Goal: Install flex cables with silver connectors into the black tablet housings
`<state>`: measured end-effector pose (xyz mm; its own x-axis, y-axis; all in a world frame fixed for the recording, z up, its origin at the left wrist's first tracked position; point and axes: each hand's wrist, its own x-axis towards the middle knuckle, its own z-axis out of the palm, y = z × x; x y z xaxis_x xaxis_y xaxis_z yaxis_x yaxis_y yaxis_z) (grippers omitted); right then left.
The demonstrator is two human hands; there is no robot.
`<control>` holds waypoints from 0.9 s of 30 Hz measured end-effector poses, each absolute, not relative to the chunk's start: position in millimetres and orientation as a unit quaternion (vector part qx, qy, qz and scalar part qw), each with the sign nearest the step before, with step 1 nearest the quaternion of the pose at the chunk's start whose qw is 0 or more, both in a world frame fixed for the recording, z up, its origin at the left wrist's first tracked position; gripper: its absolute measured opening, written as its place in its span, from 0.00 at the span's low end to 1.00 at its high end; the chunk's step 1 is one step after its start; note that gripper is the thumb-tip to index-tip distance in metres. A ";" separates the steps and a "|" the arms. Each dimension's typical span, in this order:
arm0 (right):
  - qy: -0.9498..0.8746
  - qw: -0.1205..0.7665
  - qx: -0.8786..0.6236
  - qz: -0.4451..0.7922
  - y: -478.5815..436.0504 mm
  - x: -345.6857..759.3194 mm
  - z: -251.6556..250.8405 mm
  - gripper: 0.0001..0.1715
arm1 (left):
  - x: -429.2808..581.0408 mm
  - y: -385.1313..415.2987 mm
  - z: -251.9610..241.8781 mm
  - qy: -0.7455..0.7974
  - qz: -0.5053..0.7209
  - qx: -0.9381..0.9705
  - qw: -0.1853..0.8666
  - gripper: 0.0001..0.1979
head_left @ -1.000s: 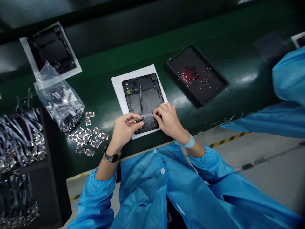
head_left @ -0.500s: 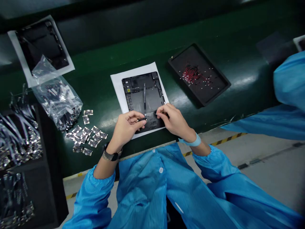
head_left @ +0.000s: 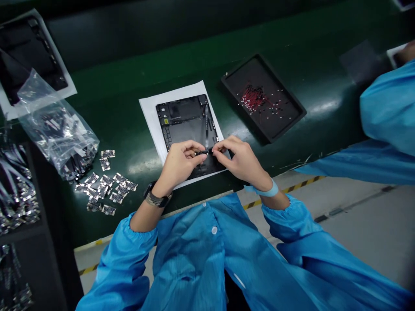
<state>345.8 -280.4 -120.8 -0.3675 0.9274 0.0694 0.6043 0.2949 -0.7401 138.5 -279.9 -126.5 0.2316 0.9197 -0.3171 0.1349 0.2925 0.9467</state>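
Observation:
My left hand (head_left: 184,160) pinches a small circuit board (head_left: 201,152) between thumb and fingertips. A dark flat ribbon cable (head_left: 206,125) rises from the board's end. My right hand (head_left: 238,157) is closed in a pinch close beside the board; whatever is between its fingertips is too small to name. Both hands are over the lower part of a black device housing (head_left: 184,125), which lies on a white sheet (head_left: 149,113). Fingers cover part of the housing.
Several loose circuit boards (head_left: 105,186) lie left, near a clear bag (head_left: 61,134) of cabled boards. A black bin (head_left: 48,242) stands far left, a second housing (head_left: 29,56) behind. Right is a black tray (head_left: 282,116) with red and black wires (head_left: 254,99); a co-worker's blue sleeve (head_left: 389,108) is beyond.
My left hand has brought the circuit board and its ribbon cable rightward over the housing, nearer to my right fingertips. The whole view has shifted slightly.

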 end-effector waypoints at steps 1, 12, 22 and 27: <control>-0.763 0.253 -0.492 0.335 -279.8 347.0 -121.3 0.06 | 140.0 -278.9 -126.6 0.529 0.324 0.501 0.603 0.09; -0.717 0.294 -0.466 0.427 -277.8 351.9 -126.3 0.04 | 146.5 -276.4 -119.4 0.513 0.316 0.478 0.640 0.08; -0.730 0.292 -0.446 0.428 -271.8 353.2 -124.5 0.05 | 149.6 -274.7 -118.3 0.526 0.305 0.461 0.646 0.07; -0.734 0.282 -0.444 0.430 -269.5 353.8 -122.9 0.06 | 149.0 -274.7 -117.9 0.530 0.301 0.463 0.644 0.08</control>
